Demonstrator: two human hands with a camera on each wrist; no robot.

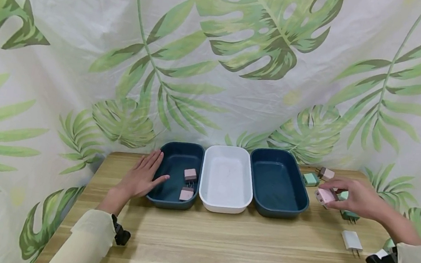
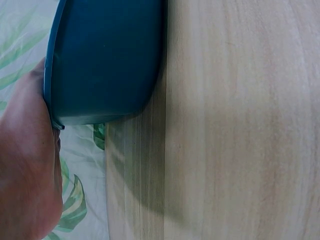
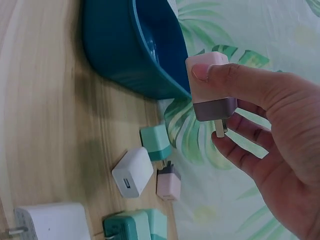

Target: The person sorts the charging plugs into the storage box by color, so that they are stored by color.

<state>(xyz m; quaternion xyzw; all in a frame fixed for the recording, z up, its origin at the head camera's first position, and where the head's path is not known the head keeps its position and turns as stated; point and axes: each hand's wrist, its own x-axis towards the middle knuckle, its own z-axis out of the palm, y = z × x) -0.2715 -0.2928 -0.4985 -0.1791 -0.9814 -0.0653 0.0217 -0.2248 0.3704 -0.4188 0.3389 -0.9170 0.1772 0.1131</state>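
Observation:
My left hand [image 1: 139, 177] rests on the left rim of the left dark blue tray [image 1: 170, 168], fingers straight and thumb reaching over the inside. Two pink chargers lie in that tray, an upper one [image 1: 190, 174] and a lower one [image 1: 186, 194]. To the right of the trays, my right hand [image 1: 361, 198] pinches a pink plug charger [image 3: 206, 92], raised off the table in the right wrist view. Its metal prongs point down towards the fingers there. Below it lie a green charger [image 3: 155, 142], a white charger [image 3: 132, 172] and another pink one [image 3: 168, 185].
A white tray [image 1: 227, 177] stands in the middle, with a second dark blue tray [image 1: 277, 183] on its right. More chargers, including a white one [image 1: 352, 241], lie along the wooden table's [image 1: 243, 249] right side. A leaf-print cloth [image 1: 253, 101] hangs behind.

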